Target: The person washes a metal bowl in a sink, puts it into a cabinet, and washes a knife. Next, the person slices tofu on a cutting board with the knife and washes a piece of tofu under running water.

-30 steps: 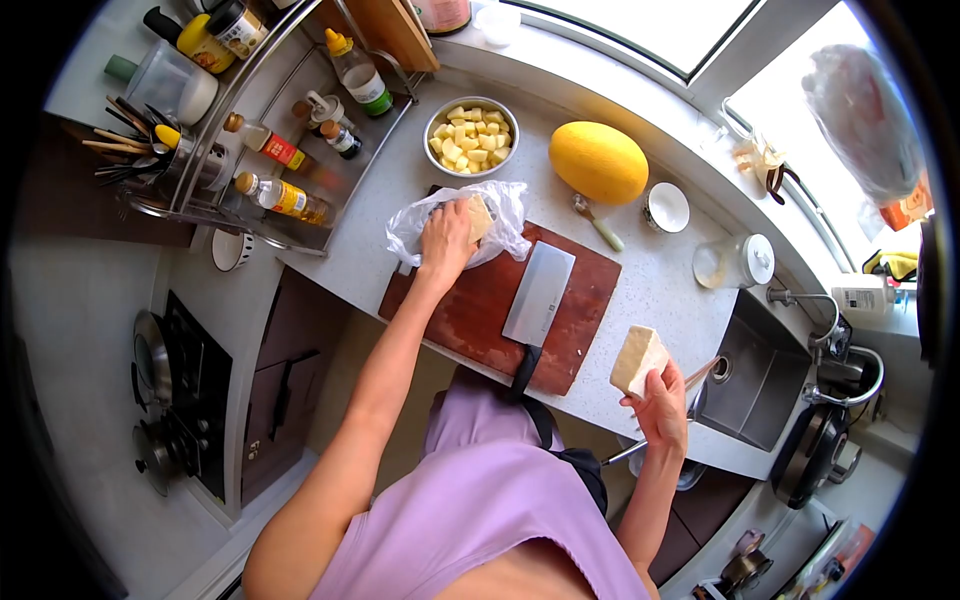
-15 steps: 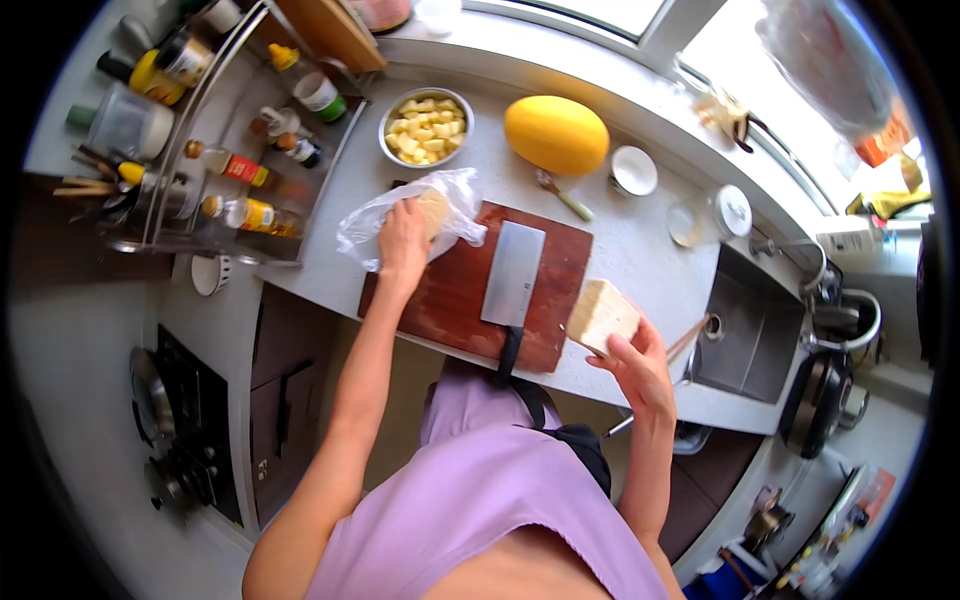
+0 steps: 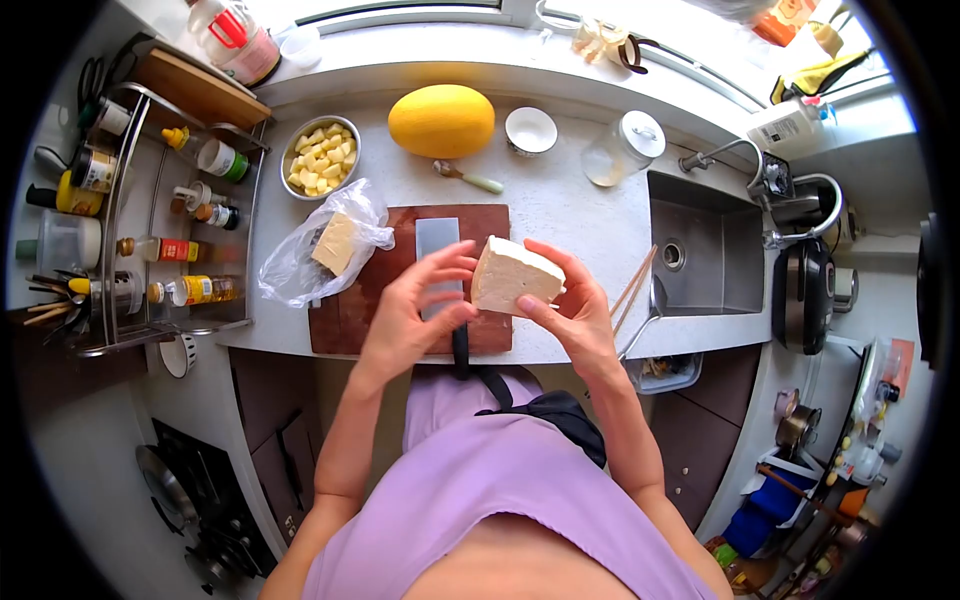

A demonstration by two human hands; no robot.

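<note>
A pale block of what looks like tofu (image 3: 515, 277) is gripped by my right hand (image 3: 575, 310), above the right edge of the brown cutting board (image 3: 385, 285). My left hand (image 3: 425, 305) is at the block's left side, fingers spread; whether a fingertip touches it I cannot tell. Beneath my left hand lies a cleaver (image 3: 437, 237), its blade partly hidden and its black handle toward me. A second, yellowish block (image 3: 335, 245) rests on a clear plastic bag (image 3: 290, 262) at the board's left.
Behind the board are a metal bowl of cut yellow pieces (image 3: 293, 190), a yellow melon (image 3: 442, 121), a peeler (image 3: 480, 182), a white bowl (image 3: 531, 130) and a glass jar (image 3: 612, 155). Chopsticks (image 3: 634, 288) and a ladle (image 3: 655, 300) lie beside the sink (image 3: 715, 285). Left stands a bottle rack (image 3: 180, 322).
My left hand has left the bagged block and come over beside the block in my right hand. That block is now nearer the board's right edge. The camera view has shifted.
</note>
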